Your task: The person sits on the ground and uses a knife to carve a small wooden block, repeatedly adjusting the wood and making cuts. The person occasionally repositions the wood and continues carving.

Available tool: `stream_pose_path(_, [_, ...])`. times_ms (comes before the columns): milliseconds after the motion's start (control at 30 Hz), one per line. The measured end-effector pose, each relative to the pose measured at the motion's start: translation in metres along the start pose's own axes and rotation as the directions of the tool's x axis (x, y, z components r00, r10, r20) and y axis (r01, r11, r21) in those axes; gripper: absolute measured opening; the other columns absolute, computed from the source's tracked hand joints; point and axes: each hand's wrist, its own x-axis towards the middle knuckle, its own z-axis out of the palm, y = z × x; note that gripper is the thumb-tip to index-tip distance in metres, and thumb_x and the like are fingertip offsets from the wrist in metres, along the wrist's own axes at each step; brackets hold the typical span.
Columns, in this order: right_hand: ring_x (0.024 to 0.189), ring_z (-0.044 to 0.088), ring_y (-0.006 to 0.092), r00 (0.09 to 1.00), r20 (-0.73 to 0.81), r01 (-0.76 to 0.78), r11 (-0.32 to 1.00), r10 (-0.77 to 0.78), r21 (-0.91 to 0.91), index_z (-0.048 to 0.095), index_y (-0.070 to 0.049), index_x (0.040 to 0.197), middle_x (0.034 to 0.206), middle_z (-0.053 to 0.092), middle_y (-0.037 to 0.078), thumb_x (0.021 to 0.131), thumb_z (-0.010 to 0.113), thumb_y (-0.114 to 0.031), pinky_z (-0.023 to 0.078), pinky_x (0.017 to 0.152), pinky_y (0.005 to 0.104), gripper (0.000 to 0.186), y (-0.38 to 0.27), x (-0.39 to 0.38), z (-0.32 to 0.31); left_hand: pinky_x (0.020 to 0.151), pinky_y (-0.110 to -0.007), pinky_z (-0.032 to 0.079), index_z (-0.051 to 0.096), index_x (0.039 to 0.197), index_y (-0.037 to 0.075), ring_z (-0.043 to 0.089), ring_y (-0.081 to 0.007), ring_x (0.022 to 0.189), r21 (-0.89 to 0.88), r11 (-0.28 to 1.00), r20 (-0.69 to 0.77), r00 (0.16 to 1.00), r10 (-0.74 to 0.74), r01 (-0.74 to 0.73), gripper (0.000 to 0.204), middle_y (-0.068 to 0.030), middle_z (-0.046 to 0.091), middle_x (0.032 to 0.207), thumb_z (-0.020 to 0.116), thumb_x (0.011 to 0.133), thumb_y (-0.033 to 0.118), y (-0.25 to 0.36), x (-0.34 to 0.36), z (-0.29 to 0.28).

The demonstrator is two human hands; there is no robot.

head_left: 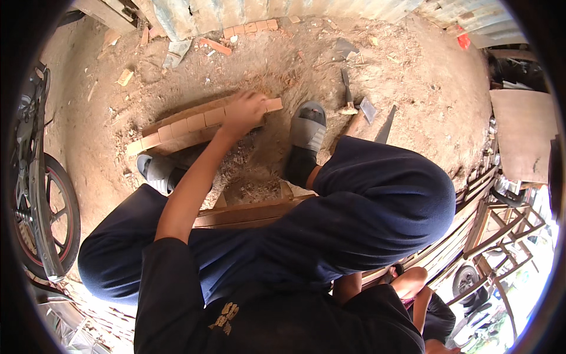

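Observation:
My left hand [245, 112] reaches forward over a row of small wooden blocks [196, 122], its fingers closed around the blocks near the row's right end. The blocks stand end to end in a slanting line along a wooden board [183, 141] on the dirt floor. An end block [273, 105] sticks out to the right of my fingers. My right forearm [347, 288] shows only in part beside my thigh; its hand is hidden from view.
Near my right foot lie a dark-handled tool [346, 88], a flat metal piece [368, 110] and a pointed dark blade [386, 124]. Another row of blocks [250, 28] lies by the metal wall. A motorcycle wheel [56, 206] stands left; a person [433, 312] sits lower right.

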Motion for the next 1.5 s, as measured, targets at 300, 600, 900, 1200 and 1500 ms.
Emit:
stream_pose_path(300, [0.055, 0.042, 0.0101, 0.999, -0.035, 0.014, 0.998, -0.017, -0.068, 0.044, -0.001, 0.126, 0.064, 0.044, -0.001, 0.105, 0.047, -0.038, 0.042, 0.056, 0.0327, 0.043, -0.012, 0.002, -0.032, 0.068, -0.039, 0.050, 0.076, 0.097, 0.007, 0.067, -0.0279, 0.076, -0.255, 0.857, 0.528, 0.807, -0.265, 0.448, 0.029, -0.0120, 0.069, 0.080, 0.068, 0.087, 0.034, 0.101, 0.074, 0.037])
stream_pose_path(600, [0.055, 0.042, 0.0101, 0.997, -0.054, 0.053, 0.995, -0.057, -0.086, 0.045, -0.002, 0.119, 0.064, 0.044, -0.001, 0.105, 0.047, -0.038, 0.042, 0.056, 0.0318, 0.039, -0.028, 0.001, -0.062, 0.070, -0.044, 0.051, 0.073, 0.087, 0.007, 0.068, -0.0342, 0.080, -0.131, 0.903, 0.300, 0.884, -0.358, 0.410, 0.020, -0.0156, 0.069, 0.083, 0.064, 0.087, 0.025, 0.122, 0.076, 0.069])
stream_pose_path(900, [0.055, 0.041, 0.0101, 0.988, -0.099, 0.110, 0.989, -0.119, -0.097, 0.045, -0.003, 0.113, 0.065, 0.044, -0.001, 0.105, 0.047, -0.037, 0.041, 0.055, 0.0310, 0.035, -0.048, -0.009, -0.099, 0.070, -0.046, 0.051, 0.068, 0.086, 0.002, 0.065, -0.0368, 0.079, -0.354, 0.832, 0.083, 0.901, -0.426, 0.427, 0.015, -0.0178, 0.067, 0.080, 0.065, 0.088, 0.017, 0.120, 0.057, 0.064])
stream_pose_path(1200, [0.055, 0.041, 0.0101, 0.981, -0.122, 0.138, 0.984, -0.151, -0.110, 0.046, -0.005, 0.106, 0.065, 0.044, -0.001, 0.105, 0.047, -0.037, 0.040, 0.054, 0.0301, 0.032, -0.062, -0.023, -0.120, 0.074, -0.035, 0.052, 0.073, 0.100, -0.001, 0.070, -0.0247, 0.081, -0.384, 0.752, 0.291, 0.843, -0.453, 0.536, 0.031, -0.0172, 0.073, 0.091, 0.070, 0.087, 0.028, 0.115, 0.037, 0.052])
stream_pose_path(1500, [0.055, 0.040, 0.0101, 0.975, -0.146, 0.147, 0.977, -0.170, -0.153, 0.046, -0.006, 0.099, 0.065, 0.043, -0.001, 0.105, 0.047, -0.037, 0.040, 0.054, 0.0293, 0.031, -0.078, -0.029, -0.125, 0.069, -0.044, 0.053, 0.071, 0.096, 0.005, 0.069, -0.0350, 0.077, -0.332, 0.822, 0.255, 0.883, -0.394, 0.463, 0.027, -0.0186, 0.070, 0.080, 0.064, 0.086, 0.029, 0.099, 0.032, 0.060])
